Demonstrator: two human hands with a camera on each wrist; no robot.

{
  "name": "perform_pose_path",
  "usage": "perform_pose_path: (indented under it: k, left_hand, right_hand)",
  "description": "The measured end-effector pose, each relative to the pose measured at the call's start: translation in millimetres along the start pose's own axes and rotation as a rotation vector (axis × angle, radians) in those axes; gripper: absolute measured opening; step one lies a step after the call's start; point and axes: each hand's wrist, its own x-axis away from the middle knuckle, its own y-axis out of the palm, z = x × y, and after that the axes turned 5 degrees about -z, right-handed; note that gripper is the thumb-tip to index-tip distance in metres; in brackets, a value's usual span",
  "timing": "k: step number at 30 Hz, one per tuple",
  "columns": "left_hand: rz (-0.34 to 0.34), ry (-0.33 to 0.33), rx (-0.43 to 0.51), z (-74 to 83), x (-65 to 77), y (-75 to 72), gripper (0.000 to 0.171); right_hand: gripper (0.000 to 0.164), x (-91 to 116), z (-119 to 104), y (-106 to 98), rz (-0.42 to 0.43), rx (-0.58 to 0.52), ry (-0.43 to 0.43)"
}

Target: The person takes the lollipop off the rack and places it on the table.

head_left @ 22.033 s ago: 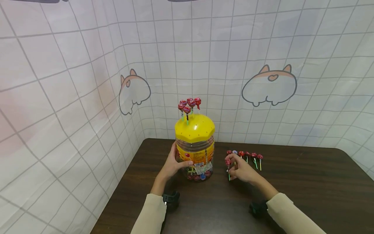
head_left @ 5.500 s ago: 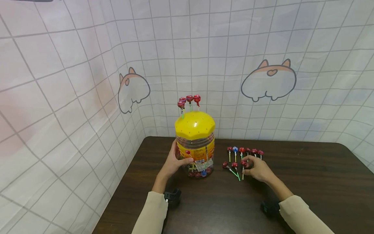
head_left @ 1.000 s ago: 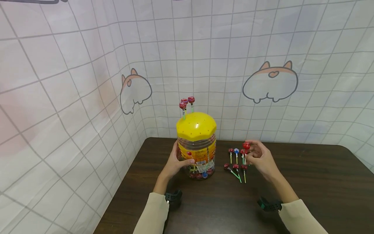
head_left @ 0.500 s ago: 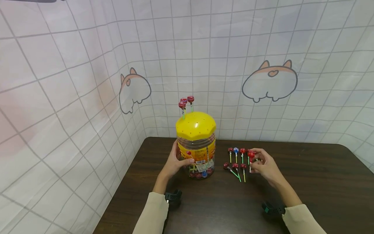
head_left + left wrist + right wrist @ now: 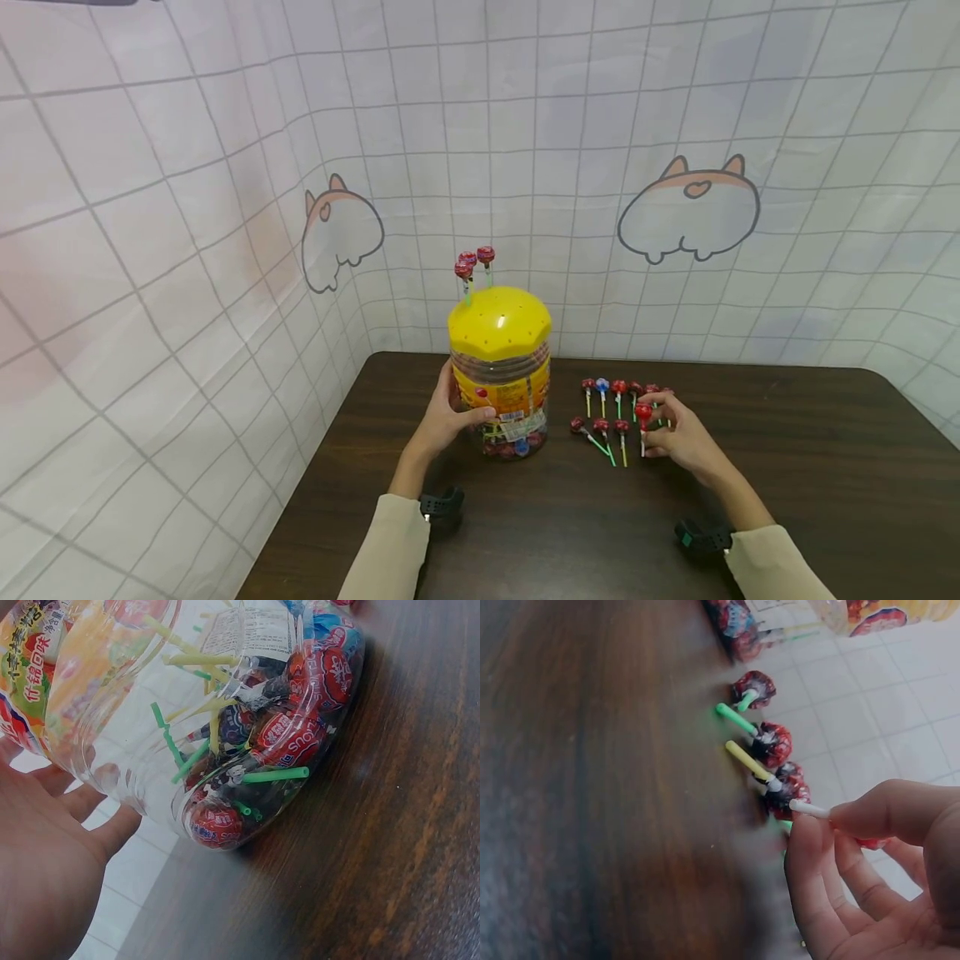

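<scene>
Right hand [image 5: 681, 437] pinches a red lollipop [image 5: 643, 411] by its white stick [image 5: 809, 809] to the right of the jar [image 5: 498, 393], whose side the left hand [image 5: 438, 427] grips, and a sideways slip could roll askew the 3 front lollipops [image 5: 601, 426] nearer the jar, since the closest lies just beside that stick.

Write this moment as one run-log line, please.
left hand: holds candy jar | right hand: pinches red lollipop | yellow lid: bears three lollipops | table: more lollipops in two rows
</scene>
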Motion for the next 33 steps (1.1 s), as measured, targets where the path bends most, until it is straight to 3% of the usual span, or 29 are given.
perform_pose_path:
  k: [27,33]
  left_hand:
    - [0.001,-0.014,0.011,-1.9,-1.0,1.8,0.102]
    - [0.001,-0.004,0.008,-0.6,0.9,-0.5,0.101]
  right_hand:
    - [0.055,5.0,5.8,-0.4,0.016,0.287,0.063]
    - [0.054,2.1,4.0,0.7,0.012,0.310,0.076]
